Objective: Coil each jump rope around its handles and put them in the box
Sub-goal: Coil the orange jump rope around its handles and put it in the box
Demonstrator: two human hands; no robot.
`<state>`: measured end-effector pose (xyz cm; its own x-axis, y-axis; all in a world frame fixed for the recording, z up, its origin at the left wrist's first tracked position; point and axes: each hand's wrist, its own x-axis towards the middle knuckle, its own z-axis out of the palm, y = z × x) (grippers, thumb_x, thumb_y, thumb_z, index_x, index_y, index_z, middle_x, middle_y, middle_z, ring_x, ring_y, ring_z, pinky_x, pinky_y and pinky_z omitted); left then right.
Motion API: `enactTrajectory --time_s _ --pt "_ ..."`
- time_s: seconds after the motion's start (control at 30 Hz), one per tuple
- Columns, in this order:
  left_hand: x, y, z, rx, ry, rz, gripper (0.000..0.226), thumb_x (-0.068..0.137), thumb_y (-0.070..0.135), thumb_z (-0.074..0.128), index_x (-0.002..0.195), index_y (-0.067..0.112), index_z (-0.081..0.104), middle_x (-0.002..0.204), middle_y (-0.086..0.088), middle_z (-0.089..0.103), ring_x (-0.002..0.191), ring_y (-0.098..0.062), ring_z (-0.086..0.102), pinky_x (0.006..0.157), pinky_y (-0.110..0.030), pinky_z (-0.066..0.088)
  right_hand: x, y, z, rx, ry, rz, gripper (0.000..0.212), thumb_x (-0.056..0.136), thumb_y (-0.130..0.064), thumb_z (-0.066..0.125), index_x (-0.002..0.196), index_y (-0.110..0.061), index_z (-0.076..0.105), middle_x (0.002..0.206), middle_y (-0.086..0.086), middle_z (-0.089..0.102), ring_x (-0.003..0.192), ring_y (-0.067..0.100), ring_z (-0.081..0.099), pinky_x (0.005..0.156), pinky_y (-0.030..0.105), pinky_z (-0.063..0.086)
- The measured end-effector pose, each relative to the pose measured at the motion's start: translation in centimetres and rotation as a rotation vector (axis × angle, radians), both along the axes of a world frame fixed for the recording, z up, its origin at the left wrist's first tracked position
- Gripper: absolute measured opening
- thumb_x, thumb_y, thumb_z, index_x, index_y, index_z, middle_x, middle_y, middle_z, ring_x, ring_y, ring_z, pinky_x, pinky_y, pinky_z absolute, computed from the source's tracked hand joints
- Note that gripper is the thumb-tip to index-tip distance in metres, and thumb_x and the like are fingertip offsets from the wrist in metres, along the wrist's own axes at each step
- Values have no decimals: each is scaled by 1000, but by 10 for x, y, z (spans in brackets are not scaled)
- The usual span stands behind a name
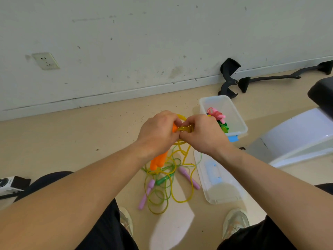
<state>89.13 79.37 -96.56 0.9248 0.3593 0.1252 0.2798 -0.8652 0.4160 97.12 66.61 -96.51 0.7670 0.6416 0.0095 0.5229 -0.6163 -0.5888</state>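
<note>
orange handles [158,162], yellow rope [183,129]; lilac handles [189,177]; clear box [234,112], blue latch [233,138]

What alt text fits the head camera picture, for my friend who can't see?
A person's left hand grips orange handles while the right hand pinches a yellow rope looped around them. More ropes lie tangled on the floor, and a clear box holding coiled ropes stands to the right.

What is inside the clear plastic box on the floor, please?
The box holds a pink coiled rope and a green rope. The right hand covers its near left corner, so anything there is hidden.
</note>
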Motion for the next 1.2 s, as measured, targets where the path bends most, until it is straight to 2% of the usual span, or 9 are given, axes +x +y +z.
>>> enactTrajectory --time_s 0.1,0.23,0.4,0.53,0.6,0.7,0.83,1.07,1.2 --pt "1 2 -2 15 -26 -24 18 83 31 68 101 29 70 120 7 61 112 -20 58 87 -34 46 -2 1 2 -43 -18 -30 26 75 -32 65 97 -23 76 79 4 70 79 25 66 70 37 57" --pt "1 -3 -4 -71 -99 -28 13 80 25 68 93 27 71 119 5 63 114 -17 57 92 -37 46 7 -2 9 -98 122 -28 18 79 -30 66 90 -18 72 63 8 68 56 25 68 54 36 60" --pt "4 4 -3 -584 -130 -55 18 81 18 74 81 32 62 89 9 64 85 -15 59 83 -37 51 21 -8 5 -73 200 21 17 83 -29 63 96 -24 73 68 12 69 60 28 70 54 43 61" --pt "-2 13 7 -1045 8 -7 21 87 9 73 82 27 62 86 -8 63 77 -28 62 83 -62 54 23 -10 2 26 120 137 26 92 -30 62 78 -8 66 69 16 64 61 31 65 57 47 57" --pt "-2 17 10 -910 72 9 17 76 20 79 79 27 64 79 -5 63 74 -24 63 75 -48 57 24 -10 2 34 80 193 33 95 -30 60 71 -7 59 63 11 60 58 27 62 56 45 52" --pt "-1 18 12 -581 119 -24 13 59 35 75 63 29 64 64 5 57 60 -10 53 57 -25 43 17 -6 0 -24 -89 322 33 96 -24 56 65 -16 45 58 1 47 59 24 45 57 35 31" --pt "0 22 2 -290 195 -140 16 74 31 80 70 22 68 86 2 62 83 -14 57 68 -29 42 12 -4 -5 -71 -176 448 23 98 -22 51 75 -17 50 70 2 52 67 21 46 62 31 29" --pt "0 26 1 -357 114 -216 12 95 29 64 84 31 67 89 8 62 86 -8 55 74 -25 37 19 -6 -6 -34 -32 320 30 90 -31 63 63 -27 50 55 -7 47 54 9 45 51 19 29" --pt "-6 24 9 -800 110 -247 17 97 18 61 82 18 67 88 4 66 75 -5 57 68 -17 45 26 -7 -9 -31 36 250 34 87 -31 67 57 -23 52 52 -4 46 49 11 41 49 21 29"
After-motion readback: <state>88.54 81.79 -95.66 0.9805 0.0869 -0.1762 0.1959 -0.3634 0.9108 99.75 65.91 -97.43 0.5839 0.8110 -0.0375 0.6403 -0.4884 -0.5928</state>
